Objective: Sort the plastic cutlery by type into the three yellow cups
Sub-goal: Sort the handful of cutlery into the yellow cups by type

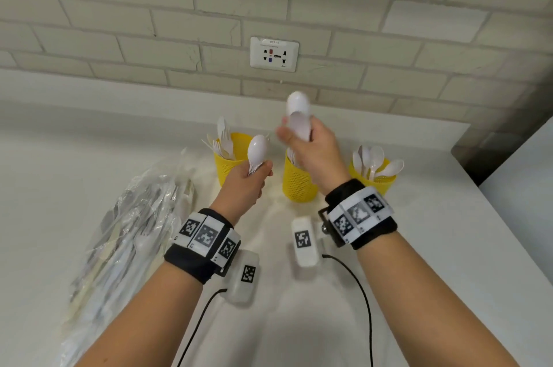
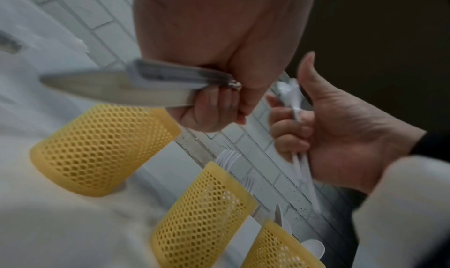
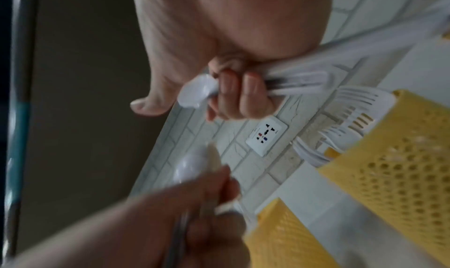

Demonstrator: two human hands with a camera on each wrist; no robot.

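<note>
Three yellow mesh cups stand in a row near the wall. The left cup holds forks, the middle cup is partly hidden behind my right hand, and the right cup holds white spoons. My left hand grips a bundle of white spoons by the handles, bowls up, in front of the left cup. My right hand grips two or more white spoons above the middle cup. In the right wrist view a spoon bowl sticks out past my curled fingers.
A clear plastic bag with more white cutlery lies on the white counter at the left. A wall socket sits in the brick wall behind the cups. The counter's edge runs along the right side.
</note>
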